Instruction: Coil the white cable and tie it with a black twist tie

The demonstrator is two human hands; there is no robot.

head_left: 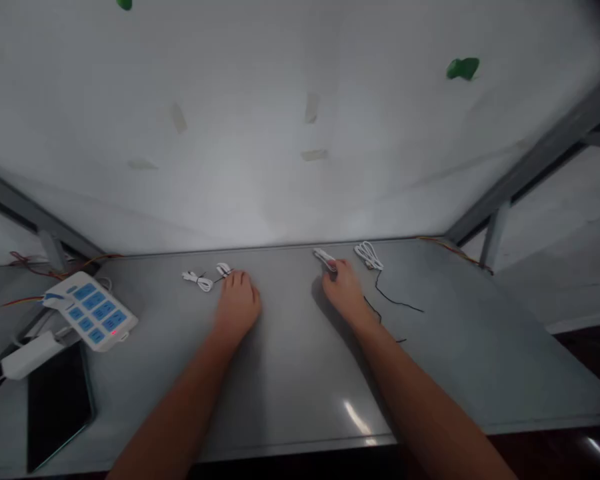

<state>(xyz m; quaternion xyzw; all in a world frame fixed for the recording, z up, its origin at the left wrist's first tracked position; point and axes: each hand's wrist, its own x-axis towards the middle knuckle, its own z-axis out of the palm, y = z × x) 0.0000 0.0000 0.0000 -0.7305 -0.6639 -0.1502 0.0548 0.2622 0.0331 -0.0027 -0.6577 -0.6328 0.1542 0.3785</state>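
Two hands lie on a grey table [300, 373], with bare room toward its near edge. A power strip [93, 310] sits far left. The left hand [237, 303] rests flat, fingers together, touching a white cable bundle [223, 269]. The right hand [345, 287] pinches another white cable [323, 257] near the white wall [280, 133].
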